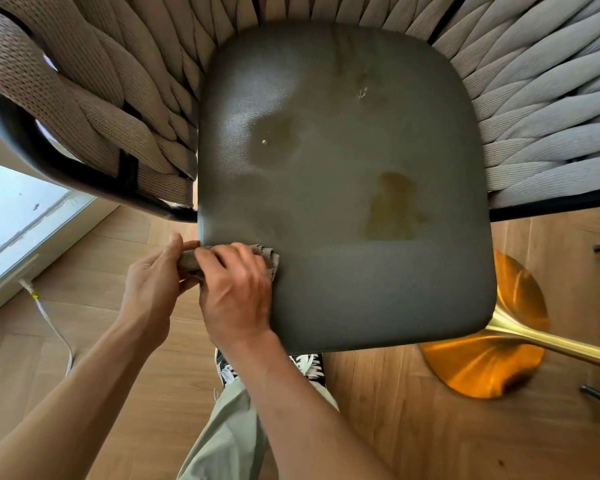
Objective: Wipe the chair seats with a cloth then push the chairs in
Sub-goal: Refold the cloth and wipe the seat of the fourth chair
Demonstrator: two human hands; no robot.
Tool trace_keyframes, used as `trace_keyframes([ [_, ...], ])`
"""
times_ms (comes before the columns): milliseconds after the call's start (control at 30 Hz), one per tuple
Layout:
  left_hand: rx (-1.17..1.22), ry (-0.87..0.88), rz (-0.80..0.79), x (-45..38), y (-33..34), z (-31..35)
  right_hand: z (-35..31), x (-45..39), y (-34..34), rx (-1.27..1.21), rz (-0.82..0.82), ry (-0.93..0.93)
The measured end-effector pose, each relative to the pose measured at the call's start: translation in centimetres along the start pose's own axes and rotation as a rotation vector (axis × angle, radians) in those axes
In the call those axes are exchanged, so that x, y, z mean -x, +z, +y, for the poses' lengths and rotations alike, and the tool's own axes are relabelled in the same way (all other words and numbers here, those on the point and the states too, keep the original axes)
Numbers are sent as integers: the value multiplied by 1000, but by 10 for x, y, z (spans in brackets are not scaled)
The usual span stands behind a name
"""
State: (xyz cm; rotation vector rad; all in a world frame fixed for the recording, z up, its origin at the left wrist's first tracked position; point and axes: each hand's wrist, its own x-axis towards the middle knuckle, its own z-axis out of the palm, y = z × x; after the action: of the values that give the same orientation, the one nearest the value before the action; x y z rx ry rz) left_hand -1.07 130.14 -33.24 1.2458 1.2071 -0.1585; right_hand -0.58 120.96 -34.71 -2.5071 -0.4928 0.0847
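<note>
Wooden floor [125, 258]; both hands bunch cloth [269, 259] at seat [361, 202] corner.

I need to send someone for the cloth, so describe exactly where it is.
Find the dark grey padded leather chair seat with woven rope sides. At its front-left corner both hands bunch a small beige ribbed cloth, the only fabric on the smooth seat.

My left hand [153, 289] and right hand [236, 296] are bare, forearms uncovered, no rings or watch visible. I wear light sage-green trousers [222, 438] and black-and-white patterned sneakers [309, 367] with white laces.
</note>
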Motion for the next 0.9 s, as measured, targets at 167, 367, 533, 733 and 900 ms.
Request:
trace_keyframes([
  [167,-101,77,-18,-1,-1,-4,48,1,-31,66,54,42],
  [367,-172,124,20,-3,-1,-7,151,4,-95,195,158,93],
  [533,-280,178,84,-2,4,-6,220,8,-140,286,183,178],
  [733,-329,189,128,-3,8,-7,276,9,-176,321,216,285],
  [900,-340,159,127,0,7,-6,295,6,-187,288,228,307],
])
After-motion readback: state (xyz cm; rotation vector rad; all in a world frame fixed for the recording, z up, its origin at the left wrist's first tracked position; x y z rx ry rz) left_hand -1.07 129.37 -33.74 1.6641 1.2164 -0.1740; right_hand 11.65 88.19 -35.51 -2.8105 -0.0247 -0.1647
